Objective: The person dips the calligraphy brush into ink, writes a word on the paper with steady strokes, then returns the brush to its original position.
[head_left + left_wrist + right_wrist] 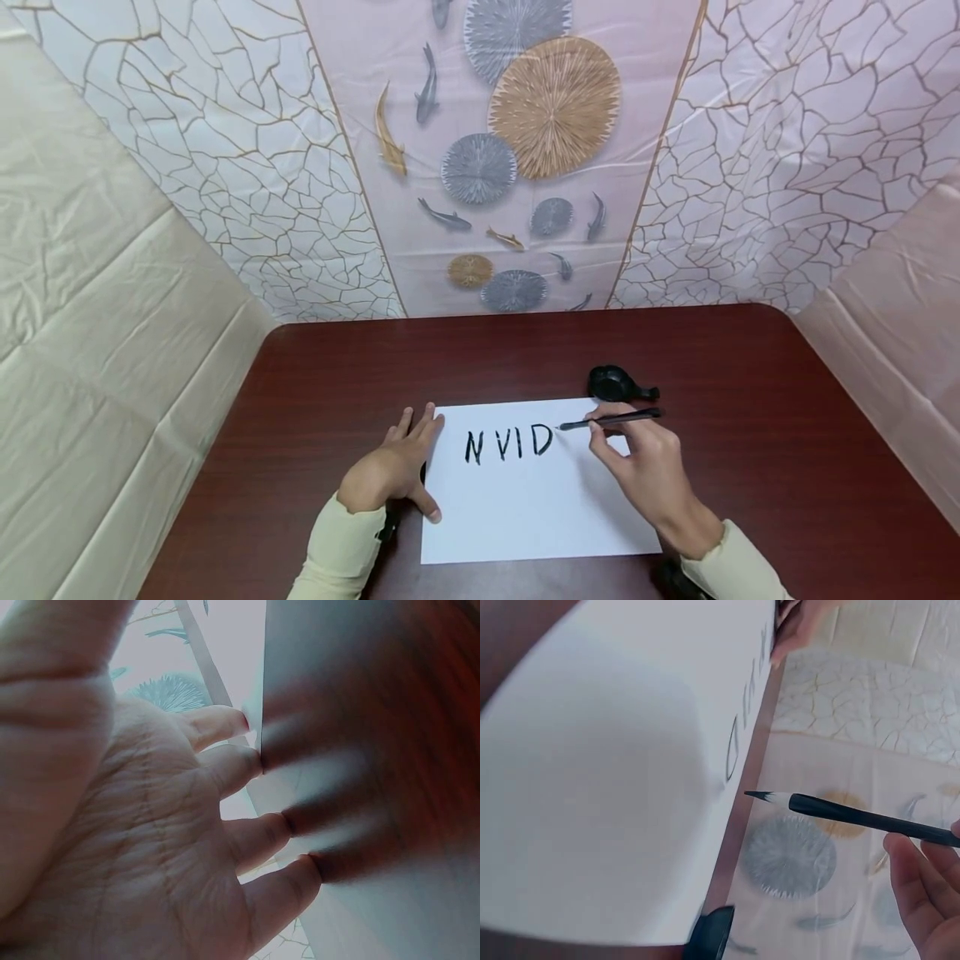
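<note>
A white sheet of paper (525, 517) lies on the dark reddish-brown table, with the black letters "NVID" (508, 444) across its upper part. My right hand (654, 475) pinches a black writing brush (618, 418) between thumb and fingers. In the right wrist view the dark-tipped brush (855, 816) hangs just off the paper (592, 787), near the letter D. At the paper's left edge my left hand (393, 467) rests with fingers spread, thumb on the sheet. Its fingertips (304, 874) touch the table in the left wrist view.
A small black dish with a short handle (617, 384) stands on the table (360, 358) just beyond the paper's upper right corner. Patterned cloth (480, 233) hangs behind the table's far edge. Plain beige cloth (97, 317) hangs at the left side, and more at the right.
</note>
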